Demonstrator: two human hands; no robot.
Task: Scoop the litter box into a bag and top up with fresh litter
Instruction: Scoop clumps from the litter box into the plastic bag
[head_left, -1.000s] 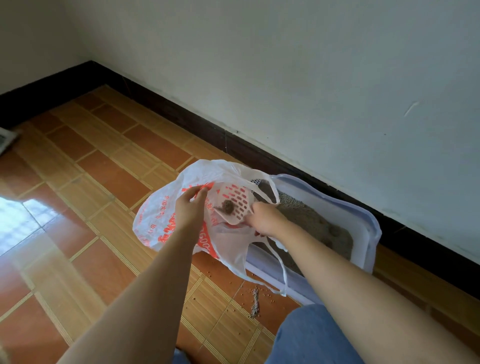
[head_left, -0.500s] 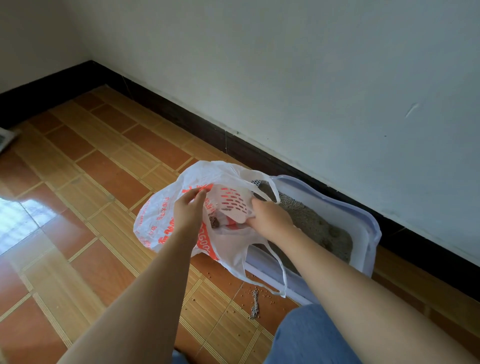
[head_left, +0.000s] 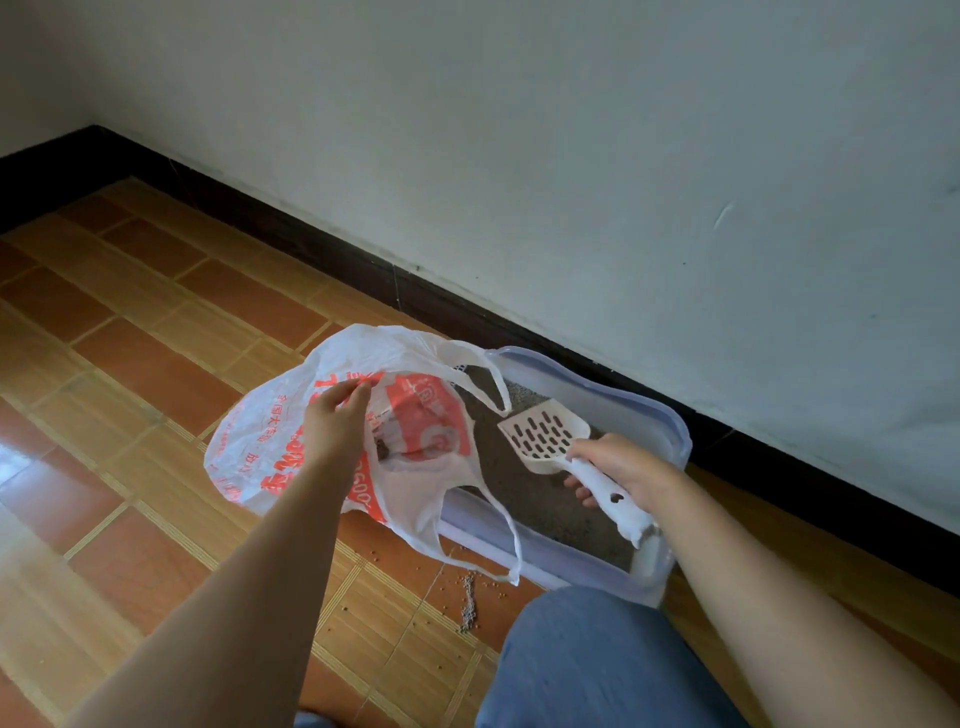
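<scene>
**Litter box by the wall, bag held open beside it**

Litter box (head_left: 670, 431) is a pale tub with a rounded rim. It sits on the floor (head_left: 130, 364), close to the dark strip (head_left: 311, 244) at the bottom of the white wall (head_left: 571, 156). Grey litter (head_left: 519, 499) covers the inside of the tub.

The left hand (head_left: 335, 426) pinches the edge of a thin white bag (head_left: 270, 441) with red writing on it. The fingers are curled over the rim of the bag, and the bag's mouth gapes wide. The bag hangs at the left end of the box, and part of it lies over that end. Its two loop handles dangle down, one across the front wall of the tub. A small dark lump (head_left: 382, 449) lies deep inside the bag.

The right hand (head_left: 623, 465) grips the handle of a white scoop (head_left: 545, 431). The fingers wrap round the handle near the head, and the end of the handle sticks out toward the person. The scoop's flat head has rows of slots, and nothing lies in it. The head is over the litter in the middle of the box and points toward the wall. I cannot tell if it touches the litter.

A little line of spilled grains (head_left: 469, 605) lies on the brown tiles just in front of the box, with a few loose grains around it. A knee in blue jeans (head_left: 587, 665) is at the bottom of the view, right by the near corner of the tub.
</scene>
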